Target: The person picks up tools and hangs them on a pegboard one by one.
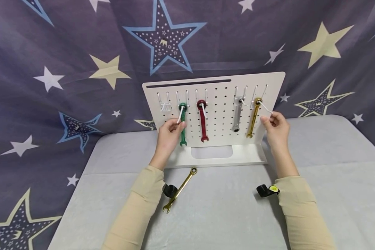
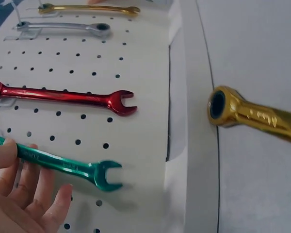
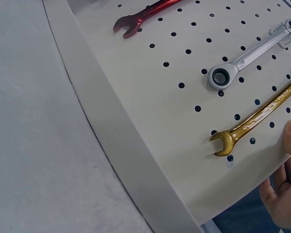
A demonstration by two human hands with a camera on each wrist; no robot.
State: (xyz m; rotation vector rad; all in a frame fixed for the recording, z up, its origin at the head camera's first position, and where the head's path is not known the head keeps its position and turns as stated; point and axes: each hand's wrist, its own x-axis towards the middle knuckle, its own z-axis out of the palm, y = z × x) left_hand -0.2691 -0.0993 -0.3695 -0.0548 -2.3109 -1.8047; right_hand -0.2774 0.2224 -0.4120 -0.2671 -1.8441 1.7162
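Observation:
A green combination wrench (image 1: pixel 183 130) hangs on a hook of the white pegboard (image 1: pixel 218 119). My left hand (image 1: pixel 169 135) pinches its shaft between thumb and forefinger; in the left wrist view the other fingers spread below the green wrench (image 2: pixel 63 162). My right hand (image 1: pixel 276 128) grips the board's right edge, thumb in front and fingers behind, beside a gold wrench (image 3: pixel 262 114) hanging there. Between them hang a red wrench (image 1: pixel 203 121) and a silver wrench (image 1: pixel 238 116). A second gold wrench (image 1: pixel 184 185) lies on the table near my left wrist.
A bare hook (image 1: pixel 166 107) sits at the board's upper left. The pegboard stands on a white base (image 1: pixel 250 154) on the grey-covered table (image 1: pixel 225 208). Behind it hangs a star-patterned curtain (image 1: pixel 225 41). Black wrist devices (image 1: pixel 264 191) are at both sleeves.

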